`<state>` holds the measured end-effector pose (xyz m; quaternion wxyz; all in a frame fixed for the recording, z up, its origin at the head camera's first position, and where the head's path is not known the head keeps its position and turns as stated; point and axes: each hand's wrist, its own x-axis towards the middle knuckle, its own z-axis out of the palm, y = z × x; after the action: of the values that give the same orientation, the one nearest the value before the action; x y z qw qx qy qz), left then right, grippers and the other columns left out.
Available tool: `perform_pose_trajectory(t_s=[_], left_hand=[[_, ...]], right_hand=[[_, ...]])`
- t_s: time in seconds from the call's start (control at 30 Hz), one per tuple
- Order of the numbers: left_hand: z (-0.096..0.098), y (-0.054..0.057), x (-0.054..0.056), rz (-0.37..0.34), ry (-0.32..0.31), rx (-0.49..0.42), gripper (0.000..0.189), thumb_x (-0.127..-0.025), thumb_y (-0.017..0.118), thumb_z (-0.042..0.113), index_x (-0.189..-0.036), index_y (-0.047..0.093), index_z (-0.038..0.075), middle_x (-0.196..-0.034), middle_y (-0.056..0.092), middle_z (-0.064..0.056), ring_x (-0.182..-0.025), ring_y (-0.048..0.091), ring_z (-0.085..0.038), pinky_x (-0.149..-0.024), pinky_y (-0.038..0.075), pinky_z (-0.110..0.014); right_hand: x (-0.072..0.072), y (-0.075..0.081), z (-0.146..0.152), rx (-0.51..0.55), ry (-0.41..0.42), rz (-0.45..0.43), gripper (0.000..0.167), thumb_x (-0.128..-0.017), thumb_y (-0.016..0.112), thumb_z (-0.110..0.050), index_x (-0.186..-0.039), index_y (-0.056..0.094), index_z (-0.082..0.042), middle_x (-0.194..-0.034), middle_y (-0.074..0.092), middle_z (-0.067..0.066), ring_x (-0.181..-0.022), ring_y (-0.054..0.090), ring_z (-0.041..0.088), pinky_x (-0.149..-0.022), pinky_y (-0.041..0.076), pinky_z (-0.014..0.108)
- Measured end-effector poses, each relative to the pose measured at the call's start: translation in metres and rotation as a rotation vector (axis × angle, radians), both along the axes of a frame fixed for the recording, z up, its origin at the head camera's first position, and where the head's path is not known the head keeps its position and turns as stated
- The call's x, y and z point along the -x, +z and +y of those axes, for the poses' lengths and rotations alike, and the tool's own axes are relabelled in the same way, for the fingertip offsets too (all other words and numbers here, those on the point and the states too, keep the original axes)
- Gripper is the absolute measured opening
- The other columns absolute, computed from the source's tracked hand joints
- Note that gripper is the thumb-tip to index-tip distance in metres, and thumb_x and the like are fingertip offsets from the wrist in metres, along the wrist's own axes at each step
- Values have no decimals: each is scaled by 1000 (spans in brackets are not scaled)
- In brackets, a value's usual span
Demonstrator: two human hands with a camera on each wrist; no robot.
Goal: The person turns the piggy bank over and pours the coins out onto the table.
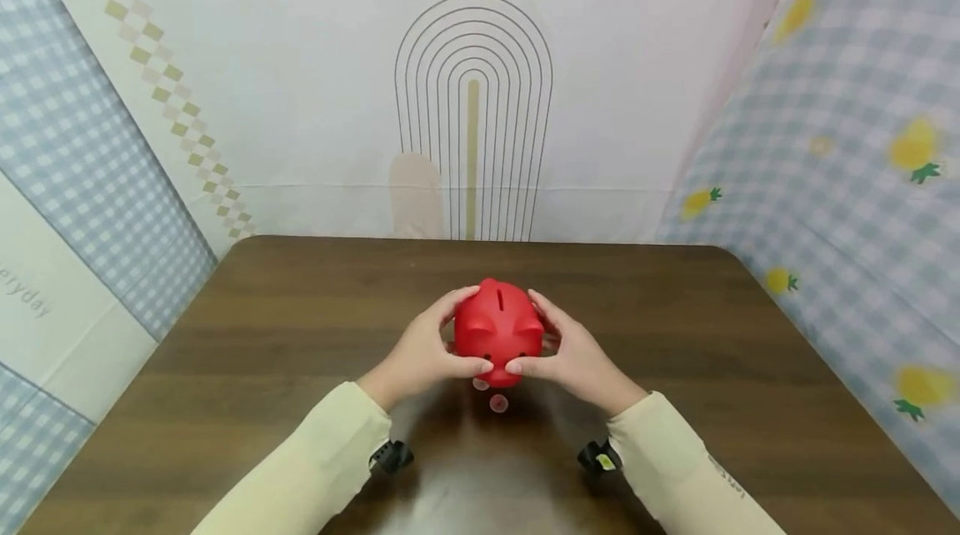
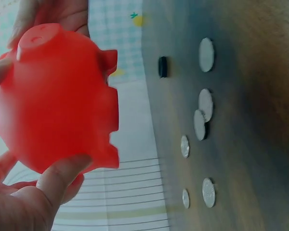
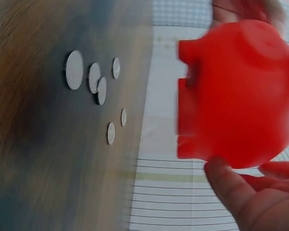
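A red piggy bank [image 1: 491,318] is held up over the wooden table between both hands, its coin slot on top and its snout toward me. My left hand [image 1: 427,352] grips one side, thumb by the snout. Mirroring it, my right hand [image 1: 566,352] grips the other side, its thumb also near the snout. In both wrist views the pig's feet are clear of the tabletop. Several silver coins [image 3: 74,70] lie flat on the table beneath; two of them overlap. From the head, one coin [image 1: 498,403] shows just in front of the pig, and the rest are mostly hidden.
A small black disc-like piece [image 2: 163,67] lies on the table [image 1: 300,293] beyond the coins. Patterned cloth [image 1: 322,85] hangs behind the table, with checked cloth [image 1: 847,185] on the right side. Black wrist straps [image 1: 392,457] are at both cuffs.
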<state>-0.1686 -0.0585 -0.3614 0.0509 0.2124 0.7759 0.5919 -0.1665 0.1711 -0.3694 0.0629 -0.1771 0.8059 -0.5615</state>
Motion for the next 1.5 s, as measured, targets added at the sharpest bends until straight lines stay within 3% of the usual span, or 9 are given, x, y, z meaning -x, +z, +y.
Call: perform_pose_trajectory(t_s=[0.1,0.3,0.37,0.5,0.6,0.83,1.03,1.17,1.5], left_hand=[[-1,-3,-7,115,-6,25,88,-72,82,9,-147,37,18,-147,38,-4,-118,53,-28,-87,55,-39],[-4,0,-17,648,20,165,97,-65,86,7,-146,33,7,-152,29,-19,-130,42,-36,-90,53,-44],[-5,-2,-14,564,14,167,95,-66,86,9,-146,34,8,-147,37,-16,-125,47,-33,-87,55,-41],[-6,-9,-4,105,-16,149,93,-71,84,17,-149,34,17,-140,47,-5,-118,52,-25,-86,55,-35],[-7,-9,-2,48,-40,122,94,-71,84,16,-150,32,20,-141,46,-3,-119,51,-26,-85,55,-37],[-7,-1,-9,653,9,219,95,-66,87,10,-146,36,8,-149,35,-18,-127,46,-35,-89,54,-42],[-5,-4,-4,77,2,285,91,-72,84,21,-148,36,11,-133,54,-8,-113,55,-24,-82,55,-34],[-6,-1,-5,-3,-7,256,93,-71,83,19,-149,33,12,-136,51,-8,-116,53,-29,-83,56,-38],[-5,3,-12,688,23,188,96,-65,87,9,-146,37,8,-149,33,-20,-128,45,-35,-89,54,-42]], right_hand=[[-4,2,0,-42,26,101,96,-74,84,-27,-152,29,-17,-141,47,6,-120,51,27,-88,54,33],[-12,1,-1,-96,57,645,102,-67,89,-15,-150,30,-6,-148,39,14,-129,44,29,-93,52,37],[-9,-1,-2,-112,46,586,98,-69,88,-18,-148,33,-6,-143,45,13,-124,49,27,-89,54,37],[-5,-9,-4,-167,-7,182,91,-74,84,-32,-149,35,-16,-134,55,2,-112,55,20,-83,55,35],[-6,-10,-3,-161,-13,144,93,-73,84,-36,-149,34,-18,-134,54,2,-111,55,23,-82,55,38],[-3,-9,0,-170,22,789,93,-79,72,-51,-146,34,0,-142,47,16,-123,51,29,-86,54,46],[-3,-15,-2,-198,45,144,90,-78,79,-43,-149,34,-11,-132,56,6,-108,59,17,-82,56,36],[-7,-15,-3,-183,7,76,92,-75,82,-38,-150,33,-14,-133,55,4,-112,56,24,-84,55,42],[-4,-4,-2,-170,0,825,94,-80,71,-51,-146,32,2,-140,47,17,-124,49,30,-89,53,47]])
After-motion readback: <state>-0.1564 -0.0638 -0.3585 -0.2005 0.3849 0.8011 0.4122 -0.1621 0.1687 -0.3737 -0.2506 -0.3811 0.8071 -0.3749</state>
